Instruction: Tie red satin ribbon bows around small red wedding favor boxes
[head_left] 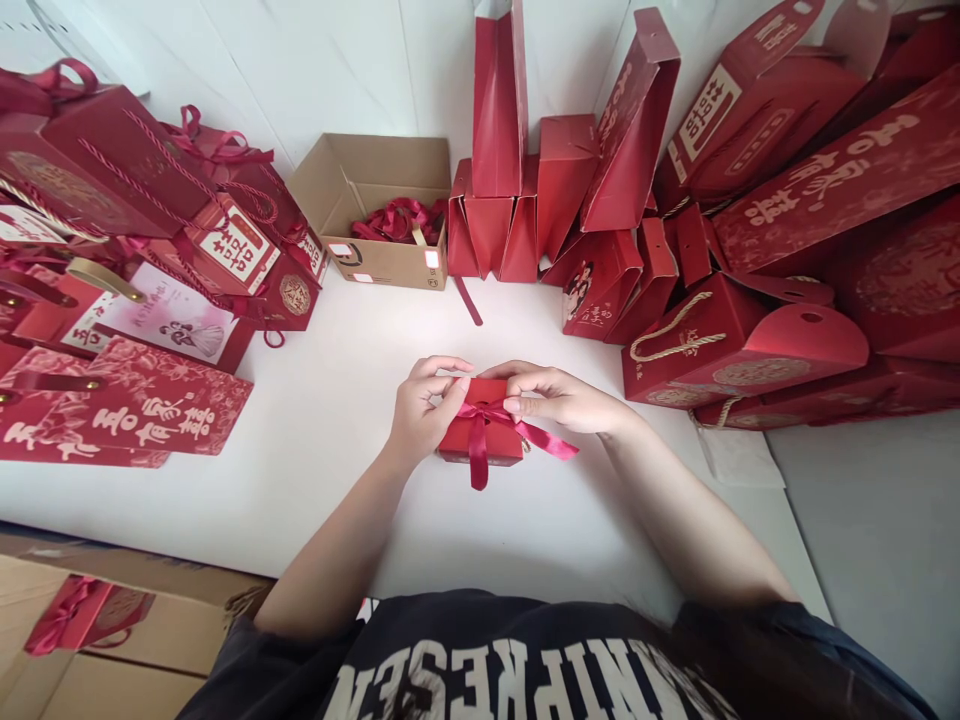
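Observation:
A small red gift box (459,440) stands on the white table in front of me, with a shiny crimson ribbon (478,455) tied at its top and two loose tails hanging down. My left hand (426,405) grips the ribbon and the box's upper left side, thumb against the top. On the other side, my right hand (551,395) pinches the ribbon near the knot with thumb and fingers. One ribbon tail runs out to the right below that hand. A bit of twisted cord shows at the box's right side.
An open cardboard box (390,262) holding crimson ribbons stands at the back. Red gift boxes (495,110) are stacked behind and along the right. Finished-looking red bags and boxes (169,410) crowd the left. A ribbon strip (469,302) lies on the table (322,400). A carton (135,690) sits lower left.

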